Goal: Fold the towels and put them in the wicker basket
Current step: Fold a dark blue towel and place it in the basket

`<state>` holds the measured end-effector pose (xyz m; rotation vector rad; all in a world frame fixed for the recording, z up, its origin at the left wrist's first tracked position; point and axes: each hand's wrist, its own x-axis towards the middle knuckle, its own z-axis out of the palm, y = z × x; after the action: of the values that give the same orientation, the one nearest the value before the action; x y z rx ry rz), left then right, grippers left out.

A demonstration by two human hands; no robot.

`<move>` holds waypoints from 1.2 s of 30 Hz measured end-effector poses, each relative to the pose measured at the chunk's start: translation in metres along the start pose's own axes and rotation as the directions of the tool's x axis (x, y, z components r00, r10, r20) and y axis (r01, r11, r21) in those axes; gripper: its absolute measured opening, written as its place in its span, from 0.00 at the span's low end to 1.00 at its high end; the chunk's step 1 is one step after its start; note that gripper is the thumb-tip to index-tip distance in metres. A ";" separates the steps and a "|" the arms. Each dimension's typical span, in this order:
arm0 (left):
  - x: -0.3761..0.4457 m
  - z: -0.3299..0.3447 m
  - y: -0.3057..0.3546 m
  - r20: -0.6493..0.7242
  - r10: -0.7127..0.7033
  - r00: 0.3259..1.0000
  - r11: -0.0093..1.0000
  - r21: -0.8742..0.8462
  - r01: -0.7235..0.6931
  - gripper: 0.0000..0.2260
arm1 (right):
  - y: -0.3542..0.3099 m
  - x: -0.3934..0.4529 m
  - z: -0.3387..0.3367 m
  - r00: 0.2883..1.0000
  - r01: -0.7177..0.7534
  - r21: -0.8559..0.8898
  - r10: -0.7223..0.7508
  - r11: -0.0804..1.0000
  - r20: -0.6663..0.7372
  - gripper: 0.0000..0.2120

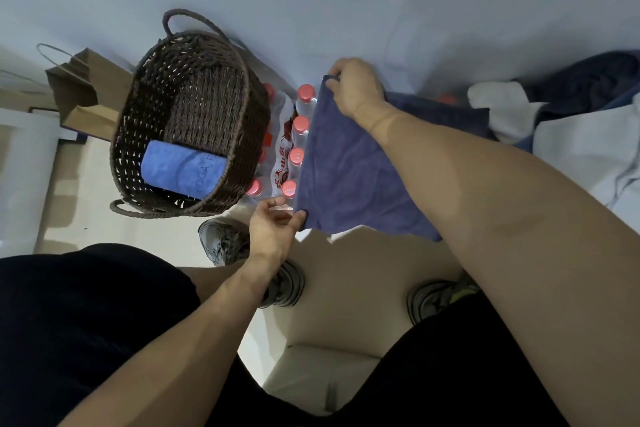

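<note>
The dark blue towel [349, 170] hangs spread in the air above the floor, stretched between both hands, its cloth smooth with a loose lower corner. The left hand [273, 225], nearer, pinches the near corner between thumb and fingers. The right hand [356, 87], arm reaching forward, grips the far corner. Farther left, the wicker basket [194, 42] holds a folded lighter blue towel [183, 168], beside red-capped water bottles [298, 135].
</note>
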<state>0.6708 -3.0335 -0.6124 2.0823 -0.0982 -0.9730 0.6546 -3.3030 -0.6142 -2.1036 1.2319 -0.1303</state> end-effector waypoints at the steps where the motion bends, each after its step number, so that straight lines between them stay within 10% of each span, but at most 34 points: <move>1: 0.004 -0.002 -0.002 0.022 -0.025 0.999 0.998 0.066 0.023 0.11 | 0.000 0.000 0.001 1.000 0.001 0.007 -0.001 1.000 -0.008 0.10; 10: 0.014 -0.024 -0.008 0.110 -0.199 0.974 0.900 0.413 0.137 0.11 | 0.002 0.000 0.007 0.998 -0.035 0.063 0.038 0.997 -0.048 0.07; 14: 0.007 -0.016 0.016 0.078 0.016 0.997 0.639 0.766 -0.070 0.14 | 0.011 -0.006 -0.010 0.999 0.021 0.132 -0.016 0.991 -0.038 0.11; 18: 0.003 0.014 0.055 0.084 0.496 0.864 0.666 0.602 -0.441 0.08 | 0.039 -0.018 -0.042 0.997 0.020 0.146 -0.010 0.989 -0.072 0.06; 22: 0.018 0.051 0.096 0.176 0.656 0.734 0.629 0.410 -0.661 0.08 | 0.088 -0.037 -0.082 0.995 -0.100 -0.017 0.100 0.995 0.002 0.08; 28: 0.078 0.077 0.103 0.564 0.541 0.624 0.374 0.503 -0.779 0.26 | 0.145 -0.071 -0.128 0.951 -0.283 -0.069 0.289 0.957 0.106 0.17; 36: 0.090 0.076 0.076 0.523 0.508 0.684 0.160 0.723 -0.672 0.31 | 0.146 -0.069 -0.127 0.930 -0.362 0.187 0.340 0.913 0.143 0.03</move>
<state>0.7013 -3.1670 -0.6415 2.4428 -1.8006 -0.5510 0.4586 -3.3583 -0.5885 -1.6570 1.4422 0.0156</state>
